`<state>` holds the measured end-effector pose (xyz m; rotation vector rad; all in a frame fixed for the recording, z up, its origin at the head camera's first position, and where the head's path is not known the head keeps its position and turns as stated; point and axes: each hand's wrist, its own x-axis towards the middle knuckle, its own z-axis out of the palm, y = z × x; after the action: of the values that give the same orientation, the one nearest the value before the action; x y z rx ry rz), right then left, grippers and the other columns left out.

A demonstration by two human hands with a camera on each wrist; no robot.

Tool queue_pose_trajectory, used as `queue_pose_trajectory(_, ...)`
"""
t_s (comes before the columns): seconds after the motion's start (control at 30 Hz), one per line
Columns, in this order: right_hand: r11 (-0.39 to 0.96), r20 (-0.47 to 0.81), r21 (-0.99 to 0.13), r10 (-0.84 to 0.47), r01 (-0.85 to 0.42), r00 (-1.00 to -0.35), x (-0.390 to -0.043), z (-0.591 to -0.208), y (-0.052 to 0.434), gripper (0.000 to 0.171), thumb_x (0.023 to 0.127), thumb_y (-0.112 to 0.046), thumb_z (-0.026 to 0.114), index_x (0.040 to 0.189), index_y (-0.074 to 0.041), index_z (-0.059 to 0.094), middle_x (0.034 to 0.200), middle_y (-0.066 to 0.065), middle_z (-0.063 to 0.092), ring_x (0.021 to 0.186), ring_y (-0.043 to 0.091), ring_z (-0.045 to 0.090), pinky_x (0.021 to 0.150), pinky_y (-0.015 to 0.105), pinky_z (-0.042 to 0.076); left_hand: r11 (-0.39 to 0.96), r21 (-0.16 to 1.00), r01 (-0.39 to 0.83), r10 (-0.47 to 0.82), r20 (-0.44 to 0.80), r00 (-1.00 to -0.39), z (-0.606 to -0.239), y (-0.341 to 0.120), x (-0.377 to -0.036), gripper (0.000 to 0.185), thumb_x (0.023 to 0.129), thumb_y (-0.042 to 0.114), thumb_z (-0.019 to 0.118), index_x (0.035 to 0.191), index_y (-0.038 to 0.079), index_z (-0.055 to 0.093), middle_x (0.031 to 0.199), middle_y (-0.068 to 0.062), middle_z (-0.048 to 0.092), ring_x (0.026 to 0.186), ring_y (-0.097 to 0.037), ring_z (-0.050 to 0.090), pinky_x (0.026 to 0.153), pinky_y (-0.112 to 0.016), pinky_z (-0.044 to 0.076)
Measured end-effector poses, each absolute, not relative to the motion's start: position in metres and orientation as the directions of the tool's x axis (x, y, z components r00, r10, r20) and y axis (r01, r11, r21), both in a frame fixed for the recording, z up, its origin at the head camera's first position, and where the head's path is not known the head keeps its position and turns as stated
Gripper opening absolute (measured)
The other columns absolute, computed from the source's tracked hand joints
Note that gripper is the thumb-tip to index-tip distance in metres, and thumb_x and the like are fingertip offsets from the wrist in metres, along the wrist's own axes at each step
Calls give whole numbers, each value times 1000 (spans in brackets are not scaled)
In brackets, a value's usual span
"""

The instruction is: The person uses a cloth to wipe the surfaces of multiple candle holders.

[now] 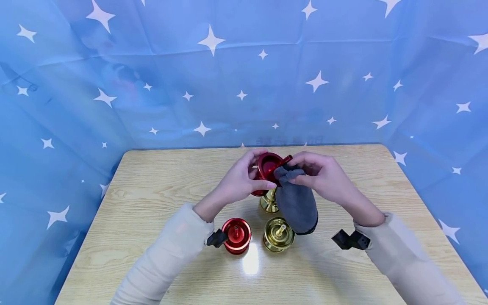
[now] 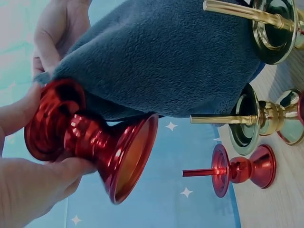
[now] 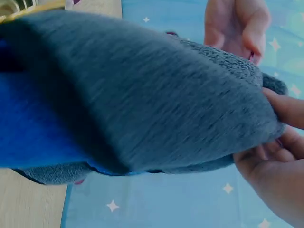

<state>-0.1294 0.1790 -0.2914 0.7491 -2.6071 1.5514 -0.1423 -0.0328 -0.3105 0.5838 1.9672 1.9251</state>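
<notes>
The left hand [image 1: 238, 180] grips a red candlestick [image 1: 267, 168] raised above the table [image 1: 152, 186], fingers curled round its stem. The right hand [image 1: 324, 176] pinches a grey cloth [image 1: 297, 203] against its cup. Below the hands stand two gold candlesticks [image 1: 279, 234] and another red one [image 1: 237, 235].

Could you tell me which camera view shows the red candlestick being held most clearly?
The left wrist view: the red candlestick fills it, side-on, stem and base plain. The head view shows only its cup between the hands. The right wrist view shows none of it clearly.
</notes>
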Motion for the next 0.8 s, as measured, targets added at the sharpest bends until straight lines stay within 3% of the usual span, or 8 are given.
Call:
queue_pose_trajectory(0.2, 418, 256, -777, -475, -472, -842, -137, -287, 181, 30, 72, 19, 61, 95, 1, 67, 99, 12, 64, 87, 12, 59, 72, 20, 49, 31, 999, 24, 595, 1, -804, -308, -38, -143, 69, 74, -12, 68, 133, -1, 34, 124, -18, 47, 107, -25, 56, 81, -31, 50)
queue_pose_trajectory(0.33, 419, 303, -726, -516, -545, -801, -143, -285, 181, 35, 69, 23, 59, 94, -1, 68, 99, 10, 64, 92, 10, 57, 76, 18, 47, 41, 998, 51, 645, 13, -764, -306, -40, -143, 67, 75, -12, 67, 133, -3, 34, 126, -19, 45, 113, -24, 51, 87, -28, 46)
queue_pose_trajectory(0.43, 412, 339, -698, -531, -586, -777, -147, -284, 179, 33, 71, 21, 62, 93, -2, 68, 98, 8, 64, 94, 13, 56, 78, 18, 46, 92, 991, 100, 668, 13, -744, -305, -41, -142, 67, 76, -7, 69, 133, -4, 33, 124, -18, 48, 109, -20, 50, 89, -23, 43)
queue_pose_trajectory(0.57, 425, 372, -664, -527, -616, -764, -147, -283, 177, 27, 74, 14, 66, 94, -2, 67, 98, 9, 64, 92, 19, 58, 76, 19, 47, 165, 976, 141, 651, -1, -759, -305, -40, -141, 69, 76, 0, 72, 134, -1, 33, 119, -15, 52, 93, -16, 50, 83, -21, 41)
queue_pose_trajectory(0.8, 438, 288, -774, -401, -458, -870, -139, -293, 177, 26, 72, 15, 66, 95, 2, 64, 96, 12, 62, 74, 14, 60, 63, 20, 49, 74, 993, 96, 520, 44, -853, -311, -37, -141, 70, 73, -7, 71, 132, 2, 34, 123, -14, 47, 102, -22, 58, 79, -29, 50)
